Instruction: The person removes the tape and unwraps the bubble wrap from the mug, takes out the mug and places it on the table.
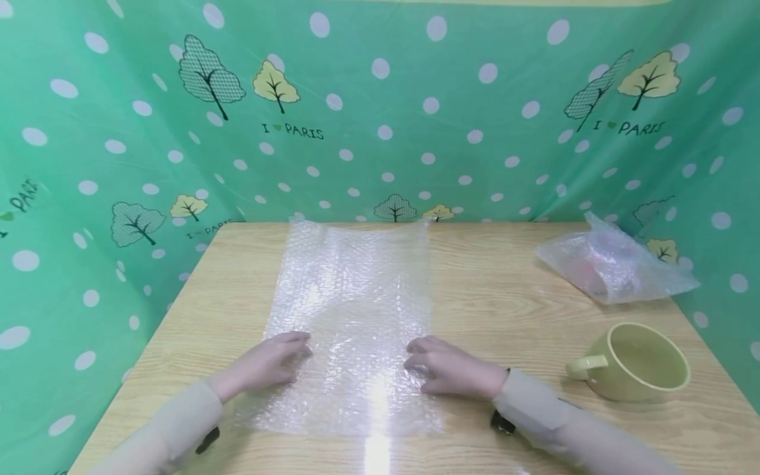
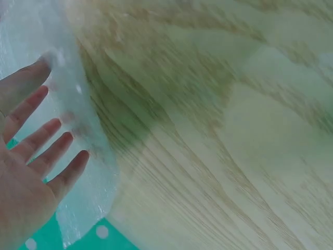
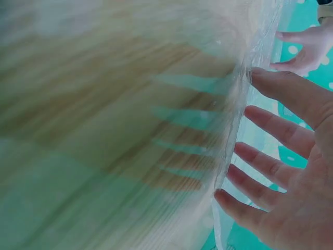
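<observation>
Lettering: the green cloth (image 1: 505,112) reads "I PARIS" with a heart after the I, in several places; at the left edge the word is cut to "PARI".
Hard to make out: whatever the clear plastic bundle (image 1: 623,270) holds, at the back right, shows only as a pinkish blur.
Bubble wrap (image 1: 356,330): clear, shiny, bumpy and roughly rectangular, flat on the pale wood-grain surface (image 1: 493,277) between the hands; glare hides some of its front part.
Left hand (image 1: 270,363): grip apart, fingers spread at the wrap's left edge, clamped on nothing.
Right hand (image 1: 454,369): grip apart too, fingertips at the right edge.
Sleeves (image 1: 552,415): pale, cut off by the lower frame.
Mug (image 1: 620,376): yellow-green, smooth, wide, upright, handle towards the right hand.
</observation>
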The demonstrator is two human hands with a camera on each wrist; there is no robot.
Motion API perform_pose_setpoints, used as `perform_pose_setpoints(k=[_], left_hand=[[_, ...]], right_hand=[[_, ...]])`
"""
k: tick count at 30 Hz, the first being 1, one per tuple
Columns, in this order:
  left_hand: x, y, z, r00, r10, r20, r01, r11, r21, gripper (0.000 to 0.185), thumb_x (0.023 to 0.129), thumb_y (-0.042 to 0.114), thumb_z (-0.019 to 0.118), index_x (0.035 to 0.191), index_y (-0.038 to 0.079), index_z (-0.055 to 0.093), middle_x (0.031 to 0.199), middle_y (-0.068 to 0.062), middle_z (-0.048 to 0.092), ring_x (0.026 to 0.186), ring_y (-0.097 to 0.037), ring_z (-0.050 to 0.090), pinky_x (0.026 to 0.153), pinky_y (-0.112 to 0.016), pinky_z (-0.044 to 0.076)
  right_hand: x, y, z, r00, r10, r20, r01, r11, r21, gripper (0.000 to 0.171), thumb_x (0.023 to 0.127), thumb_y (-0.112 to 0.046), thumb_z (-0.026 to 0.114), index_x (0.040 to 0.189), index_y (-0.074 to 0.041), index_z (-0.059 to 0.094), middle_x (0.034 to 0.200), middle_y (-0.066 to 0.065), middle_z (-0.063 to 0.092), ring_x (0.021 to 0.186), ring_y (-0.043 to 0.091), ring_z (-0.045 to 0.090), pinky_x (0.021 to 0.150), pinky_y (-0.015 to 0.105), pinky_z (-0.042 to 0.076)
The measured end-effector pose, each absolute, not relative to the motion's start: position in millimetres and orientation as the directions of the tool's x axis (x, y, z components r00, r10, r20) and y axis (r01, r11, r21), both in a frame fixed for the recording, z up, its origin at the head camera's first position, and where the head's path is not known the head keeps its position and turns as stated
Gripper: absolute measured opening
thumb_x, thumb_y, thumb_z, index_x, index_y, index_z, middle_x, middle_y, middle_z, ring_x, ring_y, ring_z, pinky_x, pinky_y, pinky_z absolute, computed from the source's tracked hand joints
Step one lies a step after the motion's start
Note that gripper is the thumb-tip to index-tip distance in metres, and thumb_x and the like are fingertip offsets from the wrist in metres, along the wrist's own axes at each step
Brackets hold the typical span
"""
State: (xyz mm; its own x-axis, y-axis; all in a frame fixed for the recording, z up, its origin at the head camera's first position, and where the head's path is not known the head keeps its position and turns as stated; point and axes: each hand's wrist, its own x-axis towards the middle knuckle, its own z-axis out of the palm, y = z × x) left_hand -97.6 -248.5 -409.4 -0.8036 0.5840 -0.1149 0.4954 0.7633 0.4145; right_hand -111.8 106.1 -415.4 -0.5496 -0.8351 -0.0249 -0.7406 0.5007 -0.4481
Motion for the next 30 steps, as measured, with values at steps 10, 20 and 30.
perform_pose_setpoints(k=[10, 20, 30], left_hand=[[-101, -274, -410, -0.82, 0.564, -0.099, 0.479, 0.77, 0.422, 0.042, 0.063, 0.006, 0.073, 0.103, 0.005, 0.059, 0.124, -0.025, 0.046, 0.112, -0.043, 0.042, 0.092, -0.055, 0.036], [-100, -300, -410, -0.846, 0.521, -0.11, 0.429, 0.79, 0.438, 0.043, 0.063, 0.002, 0.072, 0.104, 0.003, 0.059, 0.124, -0.027, 0.045, 0.113, -0.046, 0.039, 0.093, -0.057, 0.033], [-102, -325, -411, -0.868, 0.484, -0.108, 0.378, 0.787, 0.488, 0.041, 0.063, -0.002, 0.071, 0.102, 0.003, 0.059, 0.124, -0.028, 0.044, 0.114, -0.049, 0.035, 0.092, -0.059, 0.03]], right_hand=[[-119, 80, -422, -0.537, -0.842, -0.038, -0.754, 0.5, -0.427, 0.039, 0.073, -0.019, 0.067, 0.111, -0.01, 0.059, 0.121, 0.01, 0.049, 0.11, 0.023, 0.045, 0.097, 0.033, 0.038], [-127, 54, -420, -0.532, -0.845, -0.063, -0.735, 0.497, -0.462, 0.043, 0.072, -0.017, 0.067, 0.114, -0.011, 0.058, 0.122, 0.009, 0.049, 0.111, 0.02, 0.045, 0.096, 0.028, 0.038], [-129, 25, -417, -0.495, -0.866, -0.072, -0.78, 0.48, -0.402, 0.041, 0.075, -0.017, 0.065, 0.115, -0.011, 0.057, 0.121, 0.008, 0.05, 0.11, 0.019, 0.045, 0.097, 0.025, 0.037]])
